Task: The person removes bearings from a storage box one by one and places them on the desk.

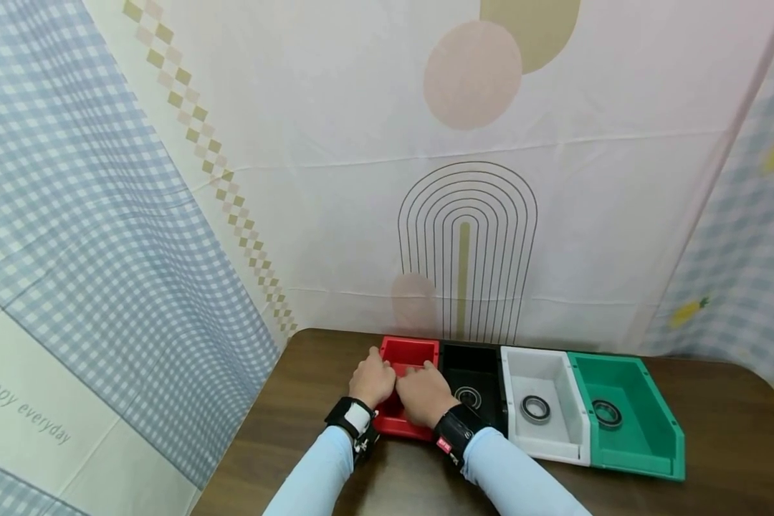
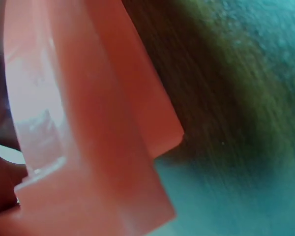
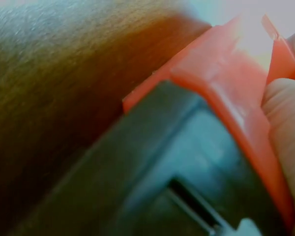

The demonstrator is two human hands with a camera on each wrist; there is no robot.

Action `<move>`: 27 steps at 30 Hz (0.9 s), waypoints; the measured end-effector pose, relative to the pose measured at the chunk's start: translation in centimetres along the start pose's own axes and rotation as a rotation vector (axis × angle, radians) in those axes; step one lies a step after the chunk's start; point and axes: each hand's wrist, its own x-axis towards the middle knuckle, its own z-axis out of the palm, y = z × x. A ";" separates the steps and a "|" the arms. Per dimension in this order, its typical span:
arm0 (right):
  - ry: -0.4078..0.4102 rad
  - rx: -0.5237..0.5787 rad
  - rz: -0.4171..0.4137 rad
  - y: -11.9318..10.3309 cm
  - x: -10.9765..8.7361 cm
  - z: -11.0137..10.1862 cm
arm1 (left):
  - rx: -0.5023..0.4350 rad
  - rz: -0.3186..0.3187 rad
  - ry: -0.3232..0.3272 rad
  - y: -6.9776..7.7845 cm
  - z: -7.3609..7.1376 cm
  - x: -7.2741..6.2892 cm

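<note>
Both hands reach into the red bin [image 1: 411,348] in the head view, their fingers close together over its middle. My left hand [image 1: 372,380] lies over the bin's left wall, its fingertips lowered inside. My right hand [image 1: 423,393] crosses the right wall, with curled fingers pointing inward. In the left wrist view the red bin's wall [image 2: 103,128] fills the left half, with dark finger parts behind it. In the right wrist view, fingers [image 3: 287,123] bend along the red wall's inner side. I cannot tell what the fingertips hold, since the hands cover it.
To the right stand a black bin [image 1: 474,358], a white bin [image 1: 522,362] and a green bin [image 1: 645,444], side by side. Ball bearings lie in the black [image 1: 468,408], white [image 1: 537,421] and green [image 1: 608,426] ones. Behind the wooden table [image 1: 297,401] hangs a patterned curtain [image 1: 335,229].
</note>
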 end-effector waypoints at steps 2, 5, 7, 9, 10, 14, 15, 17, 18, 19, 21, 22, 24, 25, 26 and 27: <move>-0.009 0.026 -0.003 0.0 0.0 0.0 | -0.027 -0.001 -0.005 -0.7 0.4 0.5; -0.025 0.071 -0.008 0.1 0.1 -0.2 | -0.057 -0.010 -0.020 -1.6 0.9 1.3; -0.036 0.089 -0.008 0.2 0.1 -0.4 | -0.088 -0.033 -0.047 -1.3 0.5 1.2; -0.035 0.105 -0.008 0.3 0.1 -0.5 | -0.081 -0.015 -0.054 -1.7 0.8 1.6; -0.033 0.109 -0.009 0.3 0.0 -0.6 | -0.099 -0.021 -0.063 -1.2 0.3 1.1; -0.004 0.103 -0.027 0.4 -0.4 -0.6 | -0.135 -0.044 -0.068 -0.8 0.0 0.5; 0.006 0.098 -0.032 0.4 -0.5 -0.6 | -0.153 -0.058 -0.068 -0.2 -0.4 -0.1; 0.028 0.091 -0.043 0.5 -0.7 -0.7 | -0.173 -0.083 -0.067 0.4 -0.9 -0.7; 0.040 0.092 -0.048 0.6 -0.9 -0.7 | -0.174 -0.082 -0.063 0.5 -0.9 -0.8; 0.054 0.097 -0.052 0.7 -1.1 -0.7 | -0.175 -0.081 -0.061 0.5 -0.8 -0.8; 0.079 0.111 -0.068 0.9 -1.5 -0.7 | -0.167 -0.072 -0.053 0.1 -0.4 -0.4; 0.095 0.122 -0.077 1.0 -1.7 -0.6 | -0.170 -0.070 -0.051 -0.1 -0.3 -0.2; 0.122 0.137 -0.094 1.1 -2.2 -0.6 | -0.169 -0.074 -0.051 -0.9 0.3 0.5; 0.132 0.142 -0.101 1.2 -2.5 -0.7 | -0.167 -0.078 -0.054 -1.3 0.7 1.0; 0.139 0.143 -0.108 1.2 -2.7 -0.8 | -0.166 -0.076 -0.055 -1.7 1.0 1.3; 0.146 0.146 -0.115 1.2 -3.0 -0.9 | -0.164 -0.083 -0.060 -2.1 1.4 1.8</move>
